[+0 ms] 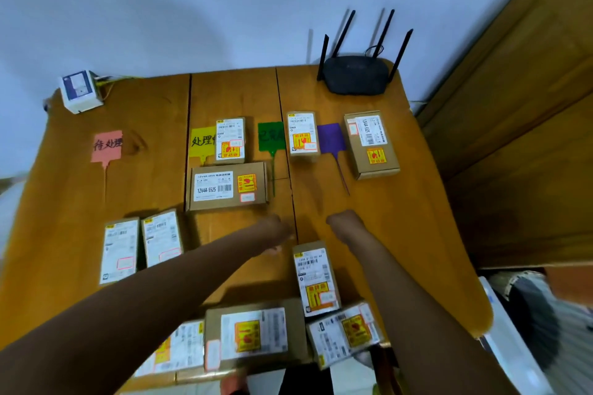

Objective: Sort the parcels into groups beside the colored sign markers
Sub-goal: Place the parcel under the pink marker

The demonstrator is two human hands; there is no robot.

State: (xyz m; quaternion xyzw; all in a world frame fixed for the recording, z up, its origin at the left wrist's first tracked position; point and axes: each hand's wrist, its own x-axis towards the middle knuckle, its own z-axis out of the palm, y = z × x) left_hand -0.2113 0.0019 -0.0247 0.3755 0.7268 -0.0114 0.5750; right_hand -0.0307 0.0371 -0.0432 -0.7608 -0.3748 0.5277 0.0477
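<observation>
Parcels lie across the table (80, 202): two (142, 245) near its left edge, others beside the yellow (202, 141), green (270, 135) and purple (331, 138) markers, a cluster (256, 333) at the near edge. The pink marker (107, 146) stands alone. Left hand (272, 232) and right hand (345, 224) hover mid-table, fingers curled, holding nothing

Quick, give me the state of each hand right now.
Left hand: over the table, holding nothing; open or closed cannot be told, blurred.
Right hand: curled shut, holding nothing, above the bare table.
</observation>
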